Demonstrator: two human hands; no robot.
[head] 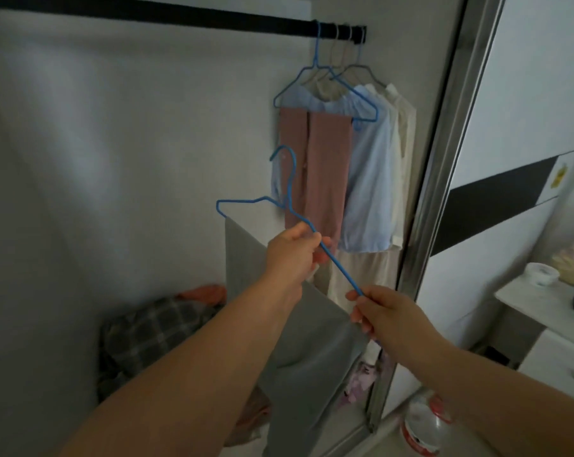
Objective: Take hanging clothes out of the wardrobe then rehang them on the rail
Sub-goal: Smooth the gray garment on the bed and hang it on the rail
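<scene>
I hold a blue wire hanger (287, 196) with a grey garment (312, 341) draped over its bottom bar. My left hand (292, 255) grips the hanger's sloping arm near the middle. My right hand (381, 313) pinches its lower right end. The hook points up, well below the black rail (180, 16). At the rail's right end hang several hangers with a pink garment (315, 173), a light blue shirt (371, 179) and cream clothes (404, 127).
A heap of checked and orange clothes (153, 328) lies on the wardrobe floor at lower left. The metal sliding-door frame (443, 153) runs down the right. Beyond it stand a white cabinet (542, 311) with a tape roll (541, 273), and a plastic bottle (424, 427) on the floor.
</scene>
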